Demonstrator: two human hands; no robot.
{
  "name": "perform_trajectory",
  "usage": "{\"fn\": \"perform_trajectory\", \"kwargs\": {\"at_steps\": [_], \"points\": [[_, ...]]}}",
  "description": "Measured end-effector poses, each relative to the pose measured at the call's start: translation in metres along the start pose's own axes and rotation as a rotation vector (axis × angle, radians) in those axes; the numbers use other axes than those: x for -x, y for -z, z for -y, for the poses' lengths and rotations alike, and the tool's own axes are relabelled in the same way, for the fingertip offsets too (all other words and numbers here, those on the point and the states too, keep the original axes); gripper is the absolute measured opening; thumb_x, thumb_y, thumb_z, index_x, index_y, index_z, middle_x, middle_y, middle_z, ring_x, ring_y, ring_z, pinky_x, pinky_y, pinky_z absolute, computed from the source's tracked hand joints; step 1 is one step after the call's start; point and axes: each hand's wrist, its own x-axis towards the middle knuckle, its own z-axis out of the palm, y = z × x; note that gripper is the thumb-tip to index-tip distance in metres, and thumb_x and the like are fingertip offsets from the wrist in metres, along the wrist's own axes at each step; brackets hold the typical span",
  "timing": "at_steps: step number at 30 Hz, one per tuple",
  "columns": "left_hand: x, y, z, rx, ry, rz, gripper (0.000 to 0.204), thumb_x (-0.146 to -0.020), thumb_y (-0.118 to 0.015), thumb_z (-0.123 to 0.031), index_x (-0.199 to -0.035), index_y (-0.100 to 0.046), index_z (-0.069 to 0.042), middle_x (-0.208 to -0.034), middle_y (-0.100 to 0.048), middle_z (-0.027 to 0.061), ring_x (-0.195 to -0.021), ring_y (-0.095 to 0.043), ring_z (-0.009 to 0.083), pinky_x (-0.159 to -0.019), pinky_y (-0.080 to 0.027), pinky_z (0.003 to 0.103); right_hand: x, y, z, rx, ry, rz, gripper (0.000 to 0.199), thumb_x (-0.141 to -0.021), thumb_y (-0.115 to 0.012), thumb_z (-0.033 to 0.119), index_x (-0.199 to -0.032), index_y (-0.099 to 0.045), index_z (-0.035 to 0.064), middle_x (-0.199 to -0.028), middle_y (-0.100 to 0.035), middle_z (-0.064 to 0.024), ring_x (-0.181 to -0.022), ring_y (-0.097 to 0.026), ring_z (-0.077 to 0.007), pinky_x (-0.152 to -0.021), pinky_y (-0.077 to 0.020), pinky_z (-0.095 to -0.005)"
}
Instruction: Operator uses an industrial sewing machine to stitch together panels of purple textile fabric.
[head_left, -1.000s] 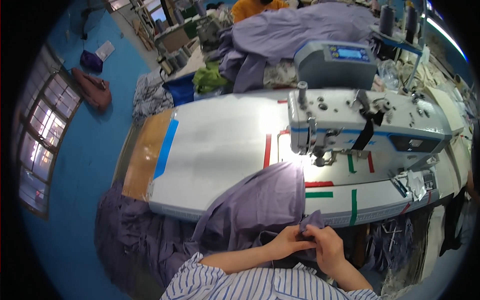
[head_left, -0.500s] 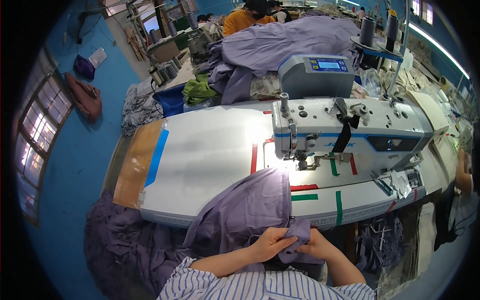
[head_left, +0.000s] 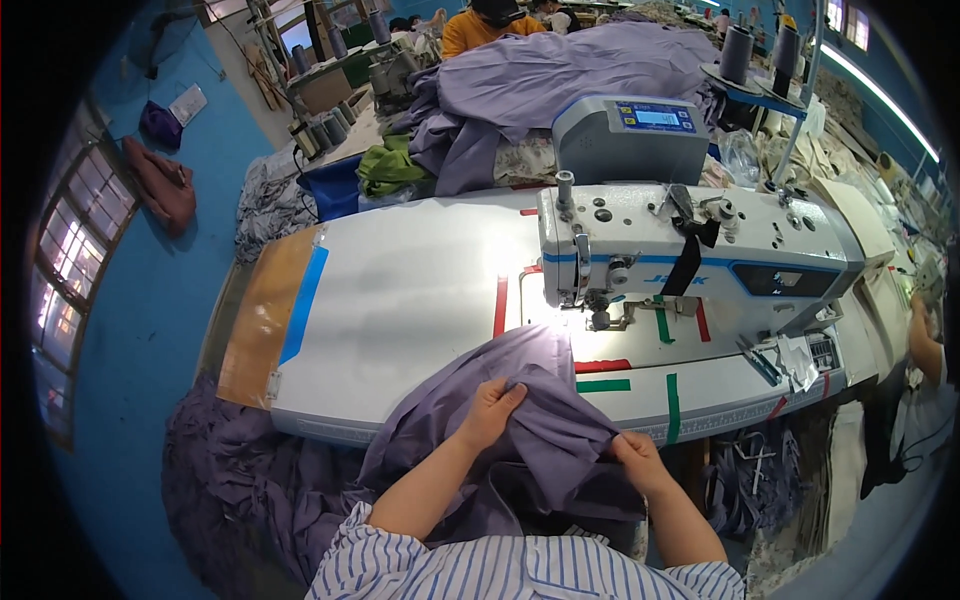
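Note:
A purple fabric piece (head_left: 450,405) runs from under the needle area of the sewing machine (head_left: 690,250) down over the table's front edge toward my lap. My left hand (head_left: 490,412) pinches a fold of it near the front of the table. Lower and to the right, my right hand (head_left: 637,460) grips the cloth by its edge, just past the table's front. Between the two hands the fabric hangs in loose folds. Its upper end lies close to the presser foot (head_left: 600,318), under the bright lamp light.
A large heap of purple cloth (head_left: 270,480) hangs at the table's left front. More purple fabric (head_left: 590,70) is piled behind the machine's control box (head_left: 630,140). Small tools (head_left: 762,362) lie at the table's right. Thread cones (head_left: 737,55) stand at the back right. Co-workers (head_left: 490,30) sit beyond.
My left hand has moved up and left, and my right hand slightly up and right. They are farther apart, with the cloth spread between them. The view has shifted slightly.

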Motion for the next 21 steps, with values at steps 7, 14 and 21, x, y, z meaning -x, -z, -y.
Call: {"fn": "perform_trajectory", "kwargs": {"at_steps": [7, 14, 21], "points": [[-0.012, 0.023, 0.019, -0.037, 0.106, -0.007, 0.025, -0.097, -0.055, -0.024, -0.097, -0.064, 0.000, -0.087, -0.060, -0.0059, -0.081, -0.051, 0.0027, -0.072, -0.043, 0.020, -0.012, 0.007, 0.003, 0.121, 0.085, 0.070, 0.029, -0.097, -0.051, 0.024, -0.097, -0.064, -0.0025, -0.091, -0.062, -0.0001, -0.085, -0.053, -0.0075, -0.078, -0.0431, -0.0248], [-0.019, 0.024, 0.009, -0.203, 0.098, 0.012, 0.027, -0.096, -0.056, -0.025, -0.094, -0.063, 0.001, -0.080, -0.058, -0.0052, -0.077, -0.050, 0.0033, -0.070, -0.042, 0.021, -0.030, -0.001, 0.022, -0.407, 0.141, -0.215, 0.026, -0.097, -0.051, 0.022, -0.099, -0.060, -0.0015, -0.080, -0.061, -0.0034, -0.069, -0.056, -0.0130, -0.071, -0.0463, -0.0266], [-0.023, 0.034, 0.010, -0.285, 0.136, 0.032, 0.023, -0.095, -0.057, -0.019, -0.093, -0.064, 0.003, -0.080, -0.059, -0.0054, -0.076, -0.050, 0.0040, -0.070, -0.043, 0.022, -0.038, 0.013, 0.054, -0.243, 0.060, 0.184, 0.019, -0.091, -0.060, 0.018, -0.087, -0.060, -0.0008, -0.084, -0.061, -0.0016, -0.075, -0.053, -0.0074, -0.067, -0.0430, -0.0244]]}}
